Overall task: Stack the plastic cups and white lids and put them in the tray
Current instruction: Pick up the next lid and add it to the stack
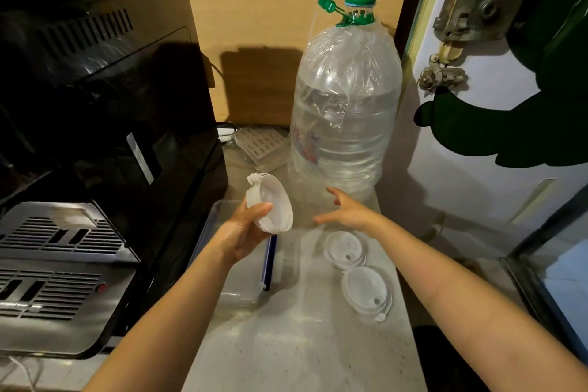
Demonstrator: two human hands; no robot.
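My left hand (241, 232) grips a stack of several white lids (275, 204), tilted on edge above the clear plastic tray (219, 210). The tray has a blue clip on its right side and sits on the pale counter beside the black machine. My right hand (346, 210) hovers open with fingers spread, just right of the held stack and above the counter. Two more small piles of white lids lie flat on the counter: one (343, 248) under my right wrist, another (366, 291) nearer to me. No plastic cups are visible.
A large clear water bottle (343, 111) with a green cap stands right behind my hands. A black coffee machine (95, 121) with a metal drip grille fills the left. A white door (496, 137) bounds the counter on the right.
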